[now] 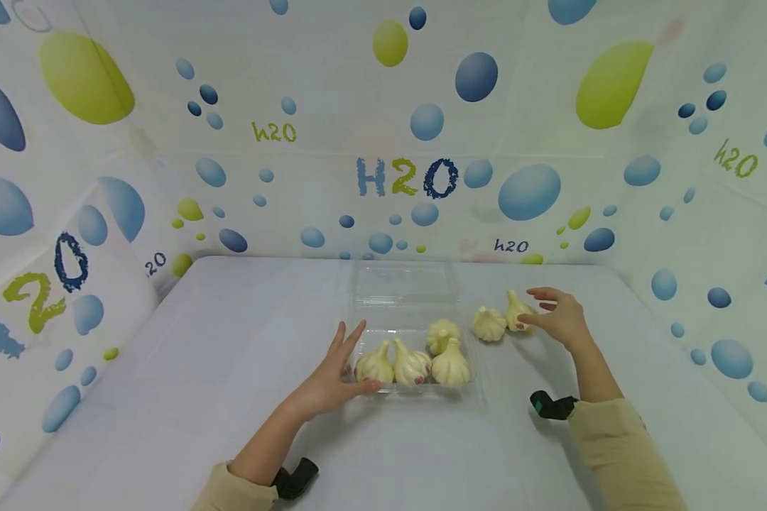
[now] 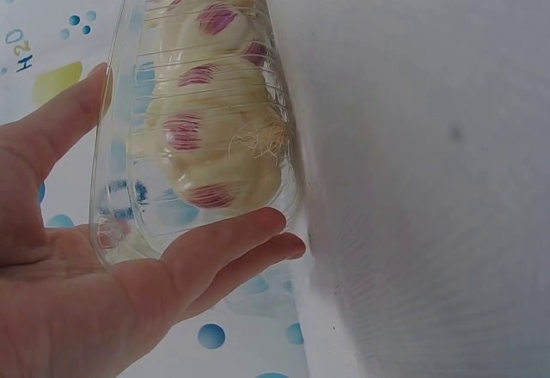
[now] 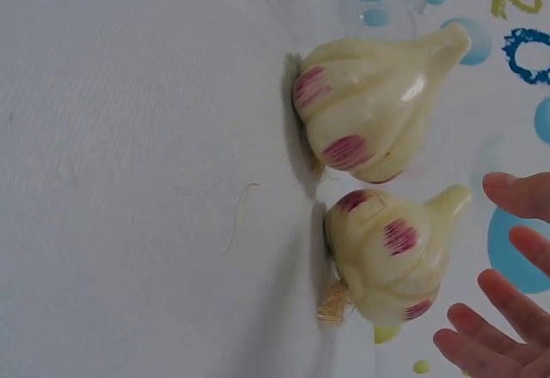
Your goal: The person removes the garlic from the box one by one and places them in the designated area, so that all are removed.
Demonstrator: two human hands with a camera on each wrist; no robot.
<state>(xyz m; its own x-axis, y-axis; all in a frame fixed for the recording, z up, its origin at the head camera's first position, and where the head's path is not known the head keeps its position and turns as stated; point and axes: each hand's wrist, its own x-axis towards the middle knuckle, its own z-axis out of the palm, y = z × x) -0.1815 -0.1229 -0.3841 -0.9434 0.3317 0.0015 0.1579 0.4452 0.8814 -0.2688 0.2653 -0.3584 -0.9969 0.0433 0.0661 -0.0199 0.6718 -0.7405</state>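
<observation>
Our left hand (image 1: 322,387) touches the box (image 2: 113,180), fingers apart. Our right hand (image 1: 564,323), fingers also apart, should grip the right garlic (image 1: 514,309) gently by its bulb.

Beige sleeves (image 1: 620,447), black wrist cameras (image 1: 297,478), bare fingers (image 2: 225,242)
</observation>
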